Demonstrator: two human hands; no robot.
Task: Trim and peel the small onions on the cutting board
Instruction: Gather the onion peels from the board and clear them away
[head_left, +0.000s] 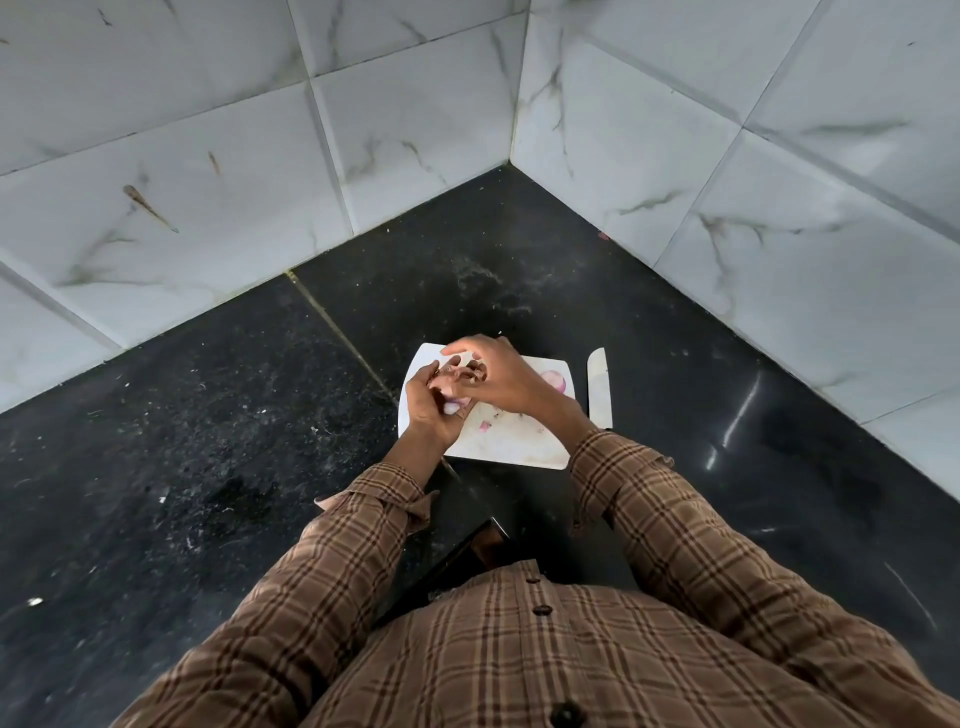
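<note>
Both hands are working over the cutting board (519, 447): my left hand (428, 410) is closing around a small onion (453, 407) while my right hand (498, 376) is pinching its skin (457, 379), which I judge could tear short.

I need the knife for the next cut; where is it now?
In the head view, the knife lies on the dark counter, just off the right edge of the cutting board, beside the right hand.

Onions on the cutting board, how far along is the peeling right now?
Partly done. One peeled onion already lies on the cutting board, with skin scraps nearby. In hand: the left hand holds another onion while the right hand pulls at its brown skin. The knife rests beside the board, unused. Whether more onions wait behind the hands can't be seen.
</note>
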